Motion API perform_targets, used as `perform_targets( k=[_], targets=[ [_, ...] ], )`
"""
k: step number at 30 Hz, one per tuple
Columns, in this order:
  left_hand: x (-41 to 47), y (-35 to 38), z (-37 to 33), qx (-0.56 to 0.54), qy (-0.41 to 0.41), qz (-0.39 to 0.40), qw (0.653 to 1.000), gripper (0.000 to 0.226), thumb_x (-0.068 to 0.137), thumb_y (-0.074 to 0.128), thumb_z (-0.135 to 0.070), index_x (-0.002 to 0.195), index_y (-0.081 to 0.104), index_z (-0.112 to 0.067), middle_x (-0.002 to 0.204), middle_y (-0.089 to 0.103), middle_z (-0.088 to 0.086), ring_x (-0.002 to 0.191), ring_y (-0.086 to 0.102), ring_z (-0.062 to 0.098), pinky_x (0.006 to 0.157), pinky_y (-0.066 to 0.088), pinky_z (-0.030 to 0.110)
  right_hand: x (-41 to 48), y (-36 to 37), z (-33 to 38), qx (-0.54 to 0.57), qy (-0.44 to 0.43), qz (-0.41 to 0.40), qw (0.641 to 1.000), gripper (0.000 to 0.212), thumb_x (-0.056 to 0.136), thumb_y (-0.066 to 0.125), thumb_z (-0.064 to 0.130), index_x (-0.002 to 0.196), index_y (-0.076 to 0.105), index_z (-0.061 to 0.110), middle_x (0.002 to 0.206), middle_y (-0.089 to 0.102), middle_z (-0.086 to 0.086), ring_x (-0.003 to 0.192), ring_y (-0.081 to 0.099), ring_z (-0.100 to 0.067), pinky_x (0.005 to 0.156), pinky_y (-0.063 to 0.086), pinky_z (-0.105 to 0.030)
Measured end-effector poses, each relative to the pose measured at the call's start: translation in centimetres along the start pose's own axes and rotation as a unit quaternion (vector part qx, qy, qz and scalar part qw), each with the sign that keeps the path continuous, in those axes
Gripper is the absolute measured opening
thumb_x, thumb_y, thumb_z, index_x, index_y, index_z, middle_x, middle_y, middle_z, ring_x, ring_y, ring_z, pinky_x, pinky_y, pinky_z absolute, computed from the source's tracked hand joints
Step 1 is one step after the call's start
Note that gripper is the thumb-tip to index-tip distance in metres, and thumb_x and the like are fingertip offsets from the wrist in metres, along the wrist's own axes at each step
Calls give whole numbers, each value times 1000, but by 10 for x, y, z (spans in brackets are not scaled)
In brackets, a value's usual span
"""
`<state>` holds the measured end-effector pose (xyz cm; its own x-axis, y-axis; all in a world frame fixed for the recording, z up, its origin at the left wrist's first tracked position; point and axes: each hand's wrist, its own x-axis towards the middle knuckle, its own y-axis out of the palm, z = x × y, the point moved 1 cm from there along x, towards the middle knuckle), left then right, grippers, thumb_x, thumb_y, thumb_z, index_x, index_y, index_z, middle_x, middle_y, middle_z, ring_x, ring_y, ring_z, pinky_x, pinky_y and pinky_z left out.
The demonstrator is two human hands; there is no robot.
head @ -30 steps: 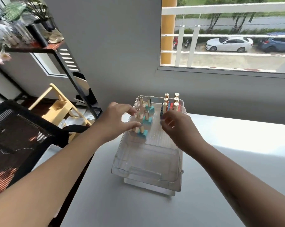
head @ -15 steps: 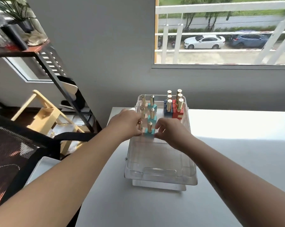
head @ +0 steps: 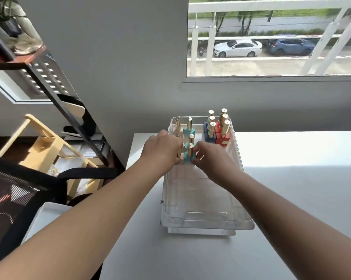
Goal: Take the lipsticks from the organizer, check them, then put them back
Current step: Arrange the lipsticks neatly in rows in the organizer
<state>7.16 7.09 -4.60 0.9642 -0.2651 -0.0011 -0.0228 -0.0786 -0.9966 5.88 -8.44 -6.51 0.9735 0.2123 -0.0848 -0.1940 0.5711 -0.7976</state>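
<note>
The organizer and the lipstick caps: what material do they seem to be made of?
The organizer looks like clear, glossy hard plastic: the table shows through its walls. The lipstick caps look like polished gold metal or metallised plastic, given their bright highlights; which one is unclear.

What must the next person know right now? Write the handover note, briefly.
Left hand: fingers hidden against the left column; grip unclear.
Right hand: pinches the base of the nearest teal-based, gold-capped lipstick.
Blue-based lipsticks and red-based lipsticks stand at the far right of the clear plastic organizer; teal ones at left.
Done: none out yet. Left: lift, check, return each.
</note>
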Motion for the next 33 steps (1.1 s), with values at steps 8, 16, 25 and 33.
perform_targets(
  k=[8, 16, 25, 33],
  targets=[
    [1, 3, 2, -34, -7, -43, 998, 21, 81, 70, -23, 94, 54, -19, 85, 53, 3, 93, 51, 25, 65, 40, 32, 11, 7, -8, 34, 17, -43, 998, 35, 84, 72, 21, 95, 39, 24, 79, 59, 7, 63, 57, -4, 49, 43, -19],
    [10, 9, 4, -35, -13, -58, 998, 62, 80, 75, -27, 125, 33, -17, 107, 61, 3, 92, 47, 24, 61, 39, 35, 20, 18, -13, 43, 25, -47, 998, 45, 84, 72, 25, 122, 52, 13, 103, 64, 2, 66, 48, -2, 52, 33, -12],
    [26, 2, 4, -12, -2, -45, 999, 50, 78, 77, -32, 118, 51, -18, 112, 61, 1, 105, 50, 24, 68, 32, 32, 34, 24, -11, 40, 31, -80, 996, 23, 86, 66, 20, 107, 63, 12, 99, 67, -3, 87, 61, -17, 71, 52, -32],
    [24, 8, 3, 10, -21, -22, 999, 61, 80, 72, -41, 130, 40, -26, 93, 58, 8, 86, 50, 29, 64, 31, 33, 32, 23, -13, 64, 27, -82, 994, 27, 88, 67, 19, 113, 59, 15, 103, 69, 0, 88, 64, -13, 62, 47, -21]
  ],
)
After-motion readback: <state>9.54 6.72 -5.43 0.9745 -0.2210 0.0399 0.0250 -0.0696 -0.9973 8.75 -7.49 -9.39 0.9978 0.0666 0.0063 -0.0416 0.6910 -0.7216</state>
